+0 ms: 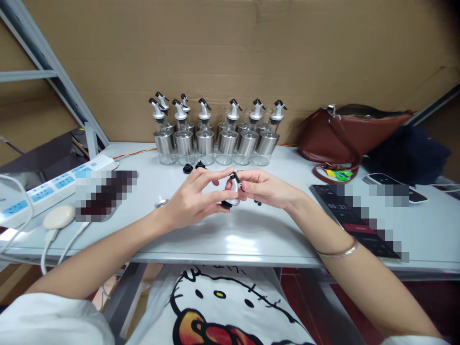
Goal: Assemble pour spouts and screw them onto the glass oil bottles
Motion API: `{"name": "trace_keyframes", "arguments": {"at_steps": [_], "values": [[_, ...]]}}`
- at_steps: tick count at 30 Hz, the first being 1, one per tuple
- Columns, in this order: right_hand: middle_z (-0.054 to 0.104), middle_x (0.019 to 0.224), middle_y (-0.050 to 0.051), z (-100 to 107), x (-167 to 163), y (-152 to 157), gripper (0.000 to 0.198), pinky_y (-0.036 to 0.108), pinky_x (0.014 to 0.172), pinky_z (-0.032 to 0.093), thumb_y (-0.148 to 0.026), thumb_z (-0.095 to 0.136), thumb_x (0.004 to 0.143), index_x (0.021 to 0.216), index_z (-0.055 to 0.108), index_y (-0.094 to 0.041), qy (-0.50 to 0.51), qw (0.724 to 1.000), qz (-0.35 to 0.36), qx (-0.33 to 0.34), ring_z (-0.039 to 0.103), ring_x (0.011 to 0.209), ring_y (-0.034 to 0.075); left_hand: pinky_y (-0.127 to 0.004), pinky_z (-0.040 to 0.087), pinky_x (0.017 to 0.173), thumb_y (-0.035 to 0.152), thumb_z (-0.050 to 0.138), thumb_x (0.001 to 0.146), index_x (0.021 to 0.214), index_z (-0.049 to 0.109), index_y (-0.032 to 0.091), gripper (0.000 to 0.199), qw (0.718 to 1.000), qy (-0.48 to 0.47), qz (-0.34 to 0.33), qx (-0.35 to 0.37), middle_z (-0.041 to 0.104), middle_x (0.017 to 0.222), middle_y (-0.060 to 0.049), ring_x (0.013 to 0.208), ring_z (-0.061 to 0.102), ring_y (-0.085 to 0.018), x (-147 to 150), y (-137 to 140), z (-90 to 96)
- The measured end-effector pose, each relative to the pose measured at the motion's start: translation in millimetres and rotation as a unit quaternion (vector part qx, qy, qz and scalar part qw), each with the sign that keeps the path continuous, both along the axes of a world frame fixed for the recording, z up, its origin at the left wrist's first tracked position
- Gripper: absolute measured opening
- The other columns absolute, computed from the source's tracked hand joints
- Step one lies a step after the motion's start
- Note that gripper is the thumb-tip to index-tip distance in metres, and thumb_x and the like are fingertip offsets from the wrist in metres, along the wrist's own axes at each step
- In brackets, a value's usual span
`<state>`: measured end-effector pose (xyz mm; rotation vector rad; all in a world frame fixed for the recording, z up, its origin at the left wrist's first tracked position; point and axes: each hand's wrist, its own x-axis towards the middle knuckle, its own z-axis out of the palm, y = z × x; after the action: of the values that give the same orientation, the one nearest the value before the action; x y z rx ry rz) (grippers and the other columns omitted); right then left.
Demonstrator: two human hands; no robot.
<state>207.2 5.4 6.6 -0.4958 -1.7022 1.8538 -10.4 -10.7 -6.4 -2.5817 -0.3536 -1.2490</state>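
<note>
Between my two hands, above the front of the table, is a silver and black pour spout (235, 186). My left hand (196, 194) reaches in from the left, its fingers on the spout's side and black base. From the right, my right hand (260, 186) pinches the black lever of the same spout. Behind them stands a row of glass oil bottles (205, 142) with steel sleeves, several topped with matching spouts. Black stoppers (188, 168) lie in front of the bottles. A silver spout part (161, 202) lies left of my left hand, partly hidden by it.
On the left are a power strip (63, 182), a dark phone (108, 196) and a white round charger (59, 217) with cables. To the right lie a brown bag (330, 136), a tablet showing a timer (354, 215) and a dark cloth item (409, 153). Cardboard (230, 57) rises behind the table.
</note>
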Motion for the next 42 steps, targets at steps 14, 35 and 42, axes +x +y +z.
{"name": "trace_keyframes", "arguments": {"at_steps": [14, 35, 42], "values": [[0.062, 0.064, -0.004, 1.8, -5.0, -2.4, 0.028, 0.024, 0.062, 0.045, -0.028, 0.078, 0.072, 0.097, 0.070, -0.018, 0.044, 0.989, -0.141, 0.000, 0.054, 0.058, 0.007, -0.038, 0.048, 0.083, 0.032, 0.057, 0.090, 0.112, 0.057, 0.020, 0.025, 0.999, 0.027, 0.031, 0.012, 0.057, 0.128, -0.017, 0.097, 0.058, -0.021, -2.0, 6.7, 0.6], [0.058, 0.056, -0.004, 5.7, -2.9, -3.6, 0.030, 0.021, 0.053, 0.042, -0.029, 0.075, 0.075, 0.102, 0.072, -0.016, 0.075, 0.987, -0.141, -0.017, 0.052, 0.054, 0.006, -0.039, 0.046, 0.089, 0.025, 0.056, 0.090, 0.116, 0.053, 0.019, 0.026, 0.996, 0.064, 0.058, -0.009, 0.051, 0.136, -0.021, 0.110, 0.059, -0.025, -3.1, 7.0, 1.8], [0.054, 0.059, -0.006, 4.6, -2.0, -3.2, 0.024, 0.022, 0.059, 0.044, -0.023, 0.073, 0.076, 0.099, 0.068, -0.016, 0.073, 0.989, -0.110, -0.070, 0.050, 0.055, 0.005, -0.038, 0.046, 0.086, 0.025, 0.056, 0.090, 0.116, 0.052, 0.018, 0.026, 0.997, 0.051, 0.049, 0.006, 0.055, 0.131, -0.020, 0.106, 0.060, -0.024, -3.2, 5.9, 1.7]]}}
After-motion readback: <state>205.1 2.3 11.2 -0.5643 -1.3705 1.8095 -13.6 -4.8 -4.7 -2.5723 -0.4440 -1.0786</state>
